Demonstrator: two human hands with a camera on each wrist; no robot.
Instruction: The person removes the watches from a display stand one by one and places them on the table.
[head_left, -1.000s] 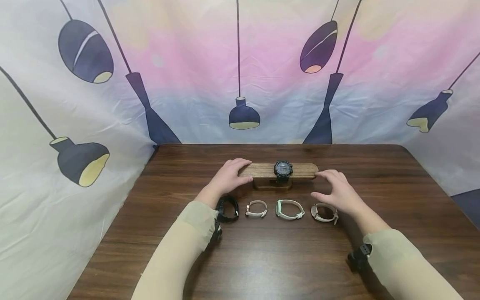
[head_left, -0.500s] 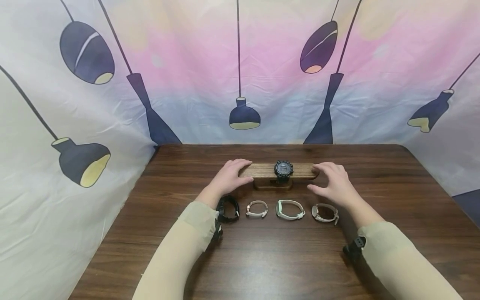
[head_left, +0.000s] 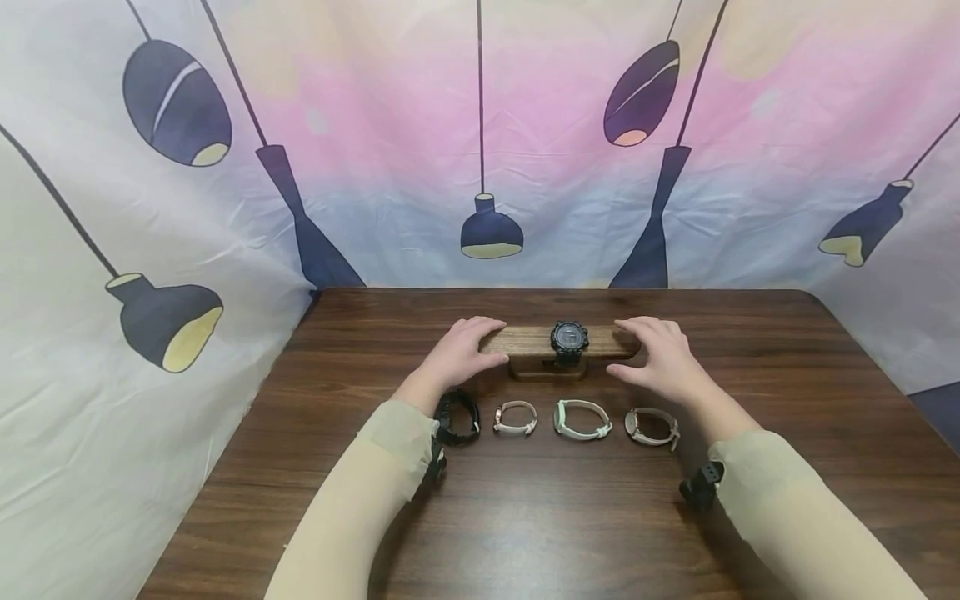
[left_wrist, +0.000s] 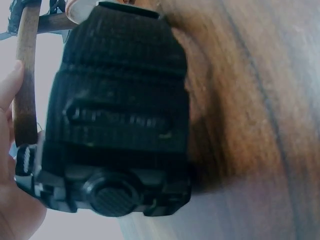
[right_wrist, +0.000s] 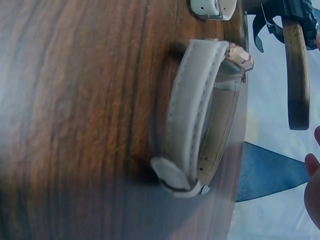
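A wooden watch stand [head_left: 525, 340] sits toward the back of the table, and a black digital watch [head_left: 570, 335] is strapped round its bar. My left hand [head_left: 457, 354] holds the bar's left end, with the thumb against the wood in the left wrist view. Round the right end, my right hand [head_left: 663, 358] is spread, fingertips over the top edge and thumb in front. In the right wrist view its thumb [right_wrist: 312, 185] is apart from the bar [right_wrist: 298, 75]. Nearest below the left hand is a black watch [left_wrist: 120, 110]; below the right, a beige-strapped watch [right_wrist: 190, 100].
Between those two watches on the table [head_left: 525, 525] lie a small pale-strapped watch [head_left: 499, 417] and a mint-green watch [head_left: 562, 417], all in a row before the stand. Behind the table hangs a cloth [head_left: 390, 167] printed with lamps.
My right hand has moved left and slightly up, from beside the stand's right end to around it. The left hand and the watches have stayed in place.
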